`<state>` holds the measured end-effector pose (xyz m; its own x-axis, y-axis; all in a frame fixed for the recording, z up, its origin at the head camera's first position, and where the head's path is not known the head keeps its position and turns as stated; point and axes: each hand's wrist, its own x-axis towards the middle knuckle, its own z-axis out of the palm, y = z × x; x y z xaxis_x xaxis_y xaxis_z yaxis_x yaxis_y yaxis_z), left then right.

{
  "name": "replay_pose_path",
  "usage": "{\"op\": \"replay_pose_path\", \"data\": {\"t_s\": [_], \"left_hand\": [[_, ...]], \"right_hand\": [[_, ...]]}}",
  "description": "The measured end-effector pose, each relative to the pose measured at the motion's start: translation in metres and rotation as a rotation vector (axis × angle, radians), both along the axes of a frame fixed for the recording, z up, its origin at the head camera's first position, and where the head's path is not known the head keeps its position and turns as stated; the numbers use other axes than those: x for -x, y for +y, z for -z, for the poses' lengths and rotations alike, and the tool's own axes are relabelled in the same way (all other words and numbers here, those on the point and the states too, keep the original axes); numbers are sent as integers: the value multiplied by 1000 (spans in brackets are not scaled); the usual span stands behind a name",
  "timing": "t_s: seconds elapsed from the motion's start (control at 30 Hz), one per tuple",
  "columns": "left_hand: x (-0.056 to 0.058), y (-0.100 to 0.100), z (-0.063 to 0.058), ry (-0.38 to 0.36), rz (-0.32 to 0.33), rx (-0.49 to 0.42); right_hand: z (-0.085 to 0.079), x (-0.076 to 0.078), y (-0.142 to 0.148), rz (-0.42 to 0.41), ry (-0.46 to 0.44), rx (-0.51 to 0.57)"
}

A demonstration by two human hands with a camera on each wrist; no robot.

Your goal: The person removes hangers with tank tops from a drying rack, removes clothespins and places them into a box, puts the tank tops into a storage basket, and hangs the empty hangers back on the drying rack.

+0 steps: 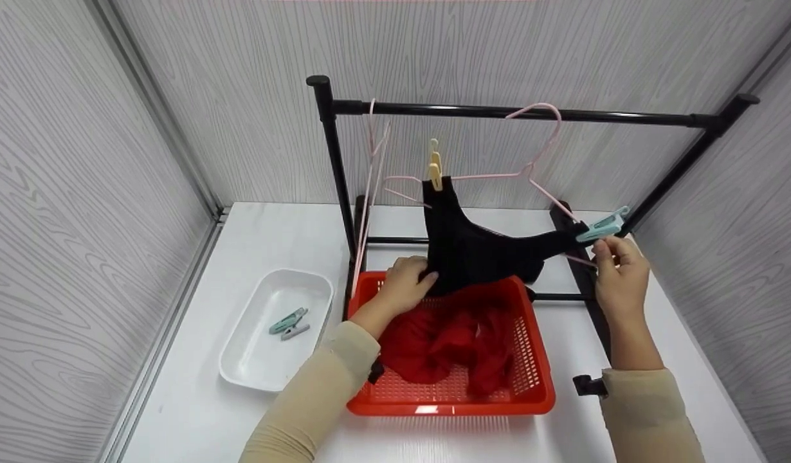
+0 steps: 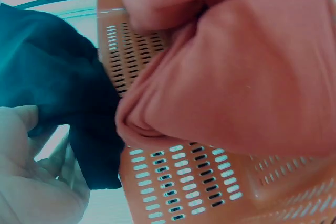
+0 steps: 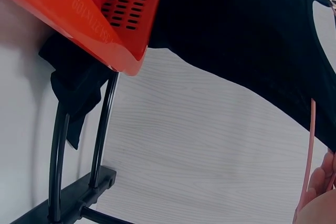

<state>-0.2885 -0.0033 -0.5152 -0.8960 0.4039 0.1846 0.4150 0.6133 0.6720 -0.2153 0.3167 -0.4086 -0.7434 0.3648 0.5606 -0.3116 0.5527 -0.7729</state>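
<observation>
A black tank top [image 1: 472, 254] hangs from a pink hanger [image 1: 485, 176] on the rack. Its left strap is held by a yellow clothespin [image 1: 436, 175], its right strap by a teal clothespin [image 1: 602, 227]. My left hand [image 1: 403, 284] grips the lower left edge of the top, over the basket's back rim; in the left wrist view the thumb [image 2: 23, 116] lies on the black cloth. Just below the teal clothespin, my right hand [image 1: 624, 278] holds the hanger's right corner. The right wrist view catches only those fingers [image 3: 317, 179] beside the pink wire.
A red perforated basket [image 1: 452, 408] with red cloth [image 1: 427, 344] stands before the black rack [image 1: 447, 109]. Left of it sits a white tray [image 1: 244, 334] with a teal clothespin [image 1: 287, 320] and a grey clothespin [image 1: 296, 332]. Another pink hanger [image 1: 368, 206] hangs at the rack's left end.
</observation>
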Motion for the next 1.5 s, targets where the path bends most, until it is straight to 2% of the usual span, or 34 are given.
{"op": "replay_pose_path", "data": {"t_s": [0.1, 0.23, 0.4, 0.5, 0.87, 1.13, 1.23, 1.37, 1.5], "left_hand": [[-2, -2, 1, -29, -13, 108], [-2, -4, 3, -55, -23, 186], [1, -4, 8, -30, -56, 241], [4, -2, 12, 15, -76, 278], [13, 0, 23, 144, -169, 259], [16, 5, 25, 209, -210, 312], [17, 6, 26, 215, -219, 332], [18, 6, 26, 210, -212, 329], [20, 4, 25, 180, -189, 295]], "right_hand": [[10, 7, 8, 10, 7, -14], [20, 15, 15, 2, 20, -26], [23, 16, 16, -10, 14, -53], [24, 16, 15, -7, -1, -63], [25, 15, 15, 7, -29, -79], [25, 17, 13, -15, -1, -66], [22, 16, 8, -9, 11, -67], [10, 9, -3, -10, 13, -60], [15, 13, 4, -18, 1, -46]]}}
